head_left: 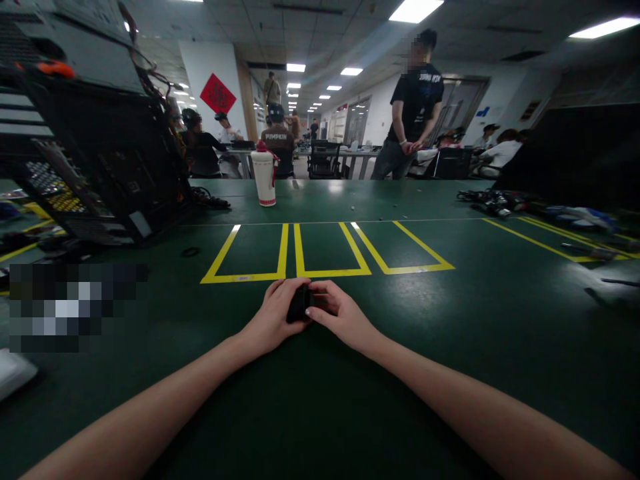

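Both my hands meet at the middle of the dark green table (450,320), just in front of three yellow taped boxes (325,250). My left hand (273,313) and my right hand (337,313) are closed together round a small black object (300,303). Only a sliver of the object shows between the fingers, so I cannot make out what it is. It rests on or just above the table top.
A white cup with a red lid (264,175) stands beyond the taped boxes. Black equipment racks (95,153) fill the left side. Cables and tools (493,200) lie at the far right. A person in a black shirt (413,113) stands behind the table; others sit further back.
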Available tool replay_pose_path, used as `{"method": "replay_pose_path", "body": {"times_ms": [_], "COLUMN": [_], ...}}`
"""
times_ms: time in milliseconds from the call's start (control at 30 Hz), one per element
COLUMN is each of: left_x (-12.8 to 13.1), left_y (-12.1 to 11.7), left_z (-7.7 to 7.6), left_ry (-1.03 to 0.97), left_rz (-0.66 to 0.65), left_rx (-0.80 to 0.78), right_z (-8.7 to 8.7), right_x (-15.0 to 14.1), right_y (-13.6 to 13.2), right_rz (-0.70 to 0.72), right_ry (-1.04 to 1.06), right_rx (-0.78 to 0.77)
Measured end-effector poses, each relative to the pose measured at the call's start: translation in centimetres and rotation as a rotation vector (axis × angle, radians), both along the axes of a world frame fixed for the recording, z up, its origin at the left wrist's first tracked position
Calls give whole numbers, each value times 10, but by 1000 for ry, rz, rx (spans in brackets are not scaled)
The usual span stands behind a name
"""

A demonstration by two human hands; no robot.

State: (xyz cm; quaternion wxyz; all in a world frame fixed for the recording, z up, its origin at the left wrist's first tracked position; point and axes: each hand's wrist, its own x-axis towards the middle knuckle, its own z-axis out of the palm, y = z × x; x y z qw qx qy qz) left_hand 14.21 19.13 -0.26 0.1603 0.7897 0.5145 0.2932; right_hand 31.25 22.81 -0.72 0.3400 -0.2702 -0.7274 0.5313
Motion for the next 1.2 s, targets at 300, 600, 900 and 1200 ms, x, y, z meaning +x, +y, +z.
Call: {"method": "replay_pose_path", "body": {"times_ms": [300, 600, 900, 1200], "left_x": [0, 0, -1, -1], "left_y": [-2, 1, 6, 5], "left_z": [3, -3, -13, -11], "left_ry": [19, 19, 41, 18], "left_rz": [-11, -6, -6, 16], "left_rx": [-5, 32, 84, 57], "right_z": [2, 1, -6, -6], "right_x": [1, 2, 1, 3], "right_y": [-2, 0, 1, 2], "right_rz": [32, 5, 31, -71], "right_ry": [9, -23, 53, -131], "right_rx": [24, 30, 71, 123]}}
